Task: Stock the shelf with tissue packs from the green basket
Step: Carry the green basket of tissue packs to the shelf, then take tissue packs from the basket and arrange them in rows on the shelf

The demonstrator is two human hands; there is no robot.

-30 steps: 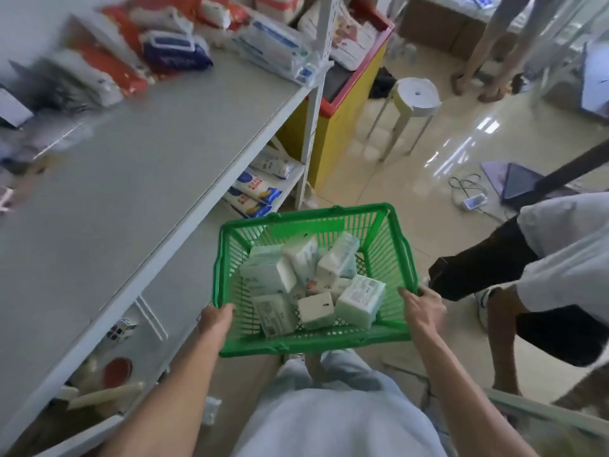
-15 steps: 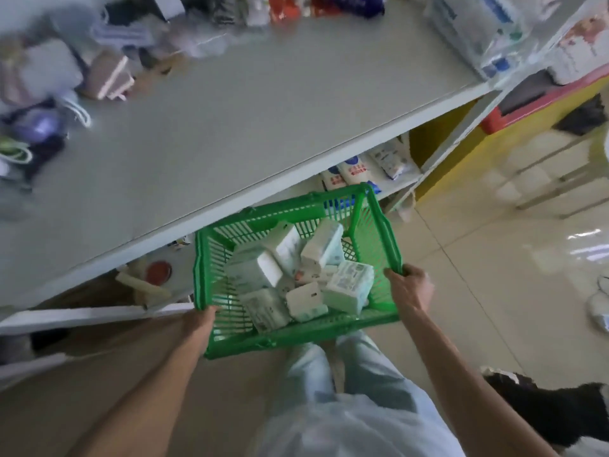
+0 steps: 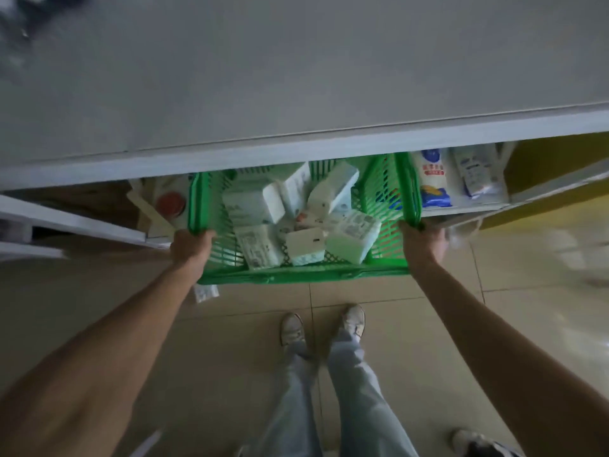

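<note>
The green basket of tissue packs is gripped by its side rims (left hand, right hand, fingers curled) below the grey shelf.

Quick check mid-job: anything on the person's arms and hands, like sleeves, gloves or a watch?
The left hand and right hand are bare: no gloves, no watch or wristband. Both forearms are uncovered, with no sleeve in view.
</note>
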